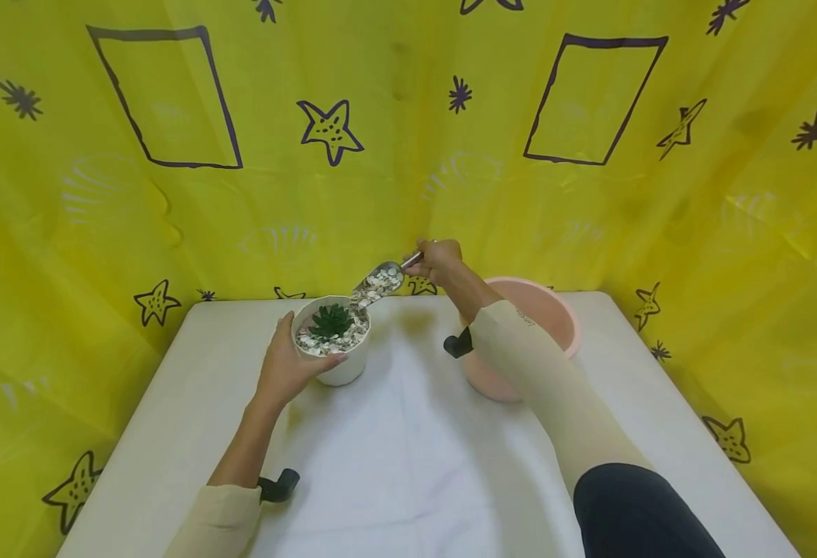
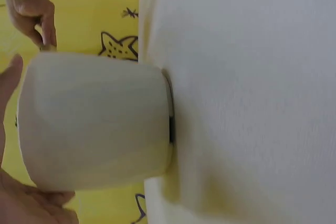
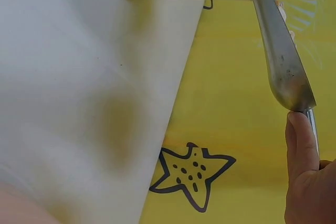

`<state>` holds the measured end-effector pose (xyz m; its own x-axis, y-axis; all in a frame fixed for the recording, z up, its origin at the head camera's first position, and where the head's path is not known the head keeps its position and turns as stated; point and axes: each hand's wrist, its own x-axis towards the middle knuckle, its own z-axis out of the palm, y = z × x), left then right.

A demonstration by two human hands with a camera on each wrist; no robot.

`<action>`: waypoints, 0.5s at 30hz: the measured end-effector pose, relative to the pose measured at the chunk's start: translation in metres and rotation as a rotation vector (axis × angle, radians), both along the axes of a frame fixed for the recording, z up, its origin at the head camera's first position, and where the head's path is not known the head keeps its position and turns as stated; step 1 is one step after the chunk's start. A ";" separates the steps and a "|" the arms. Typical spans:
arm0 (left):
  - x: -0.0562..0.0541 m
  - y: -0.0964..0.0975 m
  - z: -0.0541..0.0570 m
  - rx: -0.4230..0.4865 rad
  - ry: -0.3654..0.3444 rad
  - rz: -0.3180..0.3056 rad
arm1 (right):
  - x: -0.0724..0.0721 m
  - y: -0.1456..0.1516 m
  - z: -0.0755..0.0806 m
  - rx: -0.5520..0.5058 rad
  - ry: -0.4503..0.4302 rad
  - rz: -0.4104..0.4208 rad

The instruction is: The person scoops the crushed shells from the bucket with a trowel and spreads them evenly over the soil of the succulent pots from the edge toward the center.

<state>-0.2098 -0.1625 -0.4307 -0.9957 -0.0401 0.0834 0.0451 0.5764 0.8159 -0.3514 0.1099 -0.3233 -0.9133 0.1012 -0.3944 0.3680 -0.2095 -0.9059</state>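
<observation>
Whitish stones (image 1: 383, 282) lie in a metal scoop (image 3: 283, 59) gripped by the right hand (image 1: 439, 261) at the rim of a plant pot (image 1: 349, 366), which stands on the counter (image 1: 408, 457), clasped by the left hand (image 1: 287, 373).

White pot (image 1: 344, 372) is sitting upright on the desk (image 1: 408, 442) with a spiky green succulent (image 1: 332, 320) bedded in pale stone chips (image 1: 342, 342), and a shiny metal scoop (image 3: 283, 59) loaded with more whitish chips (image 1: 384, 280) is angled mouth-down right at the pot's rim.
</observation>
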 end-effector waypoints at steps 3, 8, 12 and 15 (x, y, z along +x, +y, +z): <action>0.004 0.009 0.004 -0.024 -0.001 0.052 | -0.001 0.001 0.000 -0.001 -0.006 -0.002; 0.005 0.017 0.006 -0.056 -0.009 0.102 | -0.002 0.003 0.000 0.006 -0.004 -0.001; 0.004 0.016 0.005 -0.039 0.014 0.091 | -0.002 0.004 -0.002 0.006 0.001 0.001; 0.003 0.012 0.005 -0.034 0.019 0.061 | -0.003 0.003 -0.003 -0.005 0.001 0.000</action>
<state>-0.2073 -0.1502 -0.4253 -0.9897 -0.0971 0.1049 0.0249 0.6060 0.7951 -0.3542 0.1128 -0.3258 -0.9137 0.0992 -0.3941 0.3671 -0.2144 -0.9051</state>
